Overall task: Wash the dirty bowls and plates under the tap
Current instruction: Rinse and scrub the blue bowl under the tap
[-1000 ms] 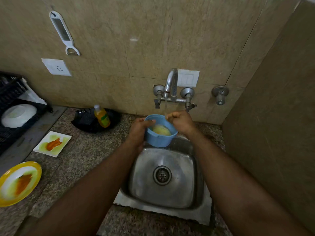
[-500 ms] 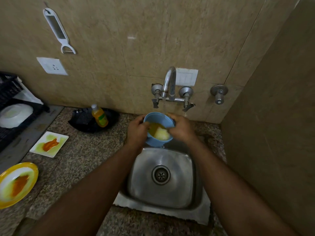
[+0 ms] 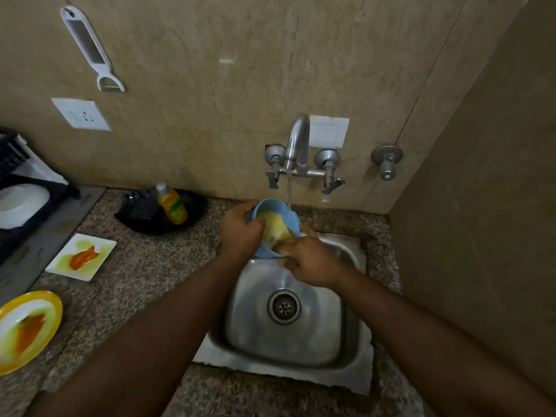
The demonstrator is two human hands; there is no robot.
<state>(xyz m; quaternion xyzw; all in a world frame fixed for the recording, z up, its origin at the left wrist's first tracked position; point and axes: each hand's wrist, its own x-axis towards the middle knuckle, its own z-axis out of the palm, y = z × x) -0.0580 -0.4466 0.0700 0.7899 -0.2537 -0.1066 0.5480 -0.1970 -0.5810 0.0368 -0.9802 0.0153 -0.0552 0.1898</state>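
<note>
A light blue bowl with yellowish residue inside is tilted toward me under the running tap, above the back of the steel sink. My left hand grips its left rim. My right hand is at its lower right edge with fingers reaching into the bowl. A thin stream of water falls onto the bowl's far rim. On the counter to the left lie a white square plate and a yellow-rimmed round plate, both smeared with orange and green.
A bottle of yellow dish soap stands in a black tray by the wall. A black rack with a white dish sits at the far left. A side wall closes off the right. A peeler hangs on the wall.
The bowl has tipped from nearly level to facing me. My right hand has slid from the far rim down to the lower right edge, fingers inside the bowl.
</note>
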